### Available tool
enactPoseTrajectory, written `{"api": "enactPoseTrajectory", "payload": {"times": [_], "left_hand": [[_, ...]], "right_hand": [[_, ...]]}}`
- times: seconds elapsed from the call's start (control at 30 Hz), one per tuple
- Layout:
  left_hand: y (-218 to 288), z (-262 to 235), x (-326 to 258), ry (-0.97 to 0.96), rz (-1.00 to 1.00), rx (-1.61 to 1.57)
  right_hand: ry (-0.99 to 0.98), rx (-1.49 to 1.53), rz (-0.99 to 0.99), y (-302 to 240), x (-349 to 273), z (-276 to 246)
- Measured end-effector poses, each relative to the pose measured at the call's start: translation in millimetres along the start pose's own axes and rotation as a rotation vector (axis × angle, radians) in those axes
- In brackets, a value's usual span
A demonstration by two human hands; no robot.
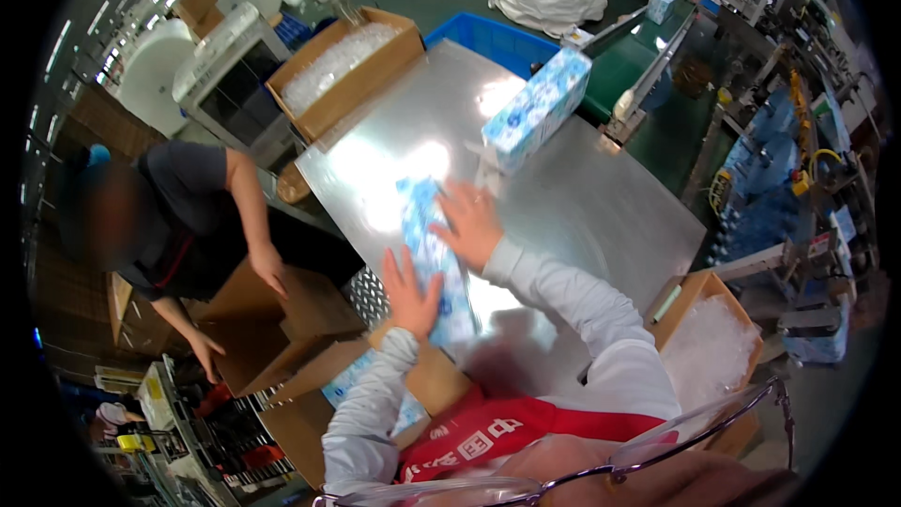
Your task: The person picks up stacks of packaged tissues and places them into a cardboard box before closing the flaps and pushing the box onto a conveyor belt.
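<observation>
A long row of blue-and-white packs (439,268) lies on the shiny metal table (601,197) in front of me. My left hand (410,299) rests against its near left side, fingers spread. On its right side, farther up, is my right hand (471,225), also with fingers stretched apart. Whether either palm presses on the row is hard to tell. Another long blue-and-white pack (538,111) sits at the table's far right edge. Below my left forearm stands an open cardboard carton (305,418) with similar packs inside.
At left, a co-worker (192,192) handles an open brown carton (314,305). Boxes of clear plastic wrap stand at the far left (413,42) and near right (680,296). Beyond the table are a blue crate (497,38) and a green conveyor (619,66).
</observation>
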State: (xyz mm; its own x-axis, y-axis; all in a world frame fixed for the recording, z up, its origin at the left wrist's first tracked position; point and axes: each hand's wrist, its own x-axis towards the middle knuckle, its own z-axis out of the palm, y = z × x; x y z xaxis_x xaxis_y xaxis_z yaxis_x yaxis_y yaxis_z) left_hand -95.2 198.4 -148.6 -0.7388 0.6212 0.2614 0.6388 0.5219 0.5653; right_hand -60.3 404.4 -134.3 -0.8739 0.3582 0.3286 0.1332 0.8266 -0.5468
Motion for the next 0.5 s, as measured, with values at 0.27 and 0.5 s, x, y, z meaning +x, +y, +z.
{"api": "enactPoseTrajectory", "payload": {"times": [0.27, 0.5], "left_hand": [[15.4, 35.5, 18.7, -0.152, -0.036, 0.394], [0.9, 37.8, 4.3, -0.143, 0.05, 0.373]], "right_hand": [[-0.075, -0.384, 0.433, 125.2, 124.2, -17.2], [-0.054, -0.3, -0.178, 92.3, -4.1, 21.3]]}}
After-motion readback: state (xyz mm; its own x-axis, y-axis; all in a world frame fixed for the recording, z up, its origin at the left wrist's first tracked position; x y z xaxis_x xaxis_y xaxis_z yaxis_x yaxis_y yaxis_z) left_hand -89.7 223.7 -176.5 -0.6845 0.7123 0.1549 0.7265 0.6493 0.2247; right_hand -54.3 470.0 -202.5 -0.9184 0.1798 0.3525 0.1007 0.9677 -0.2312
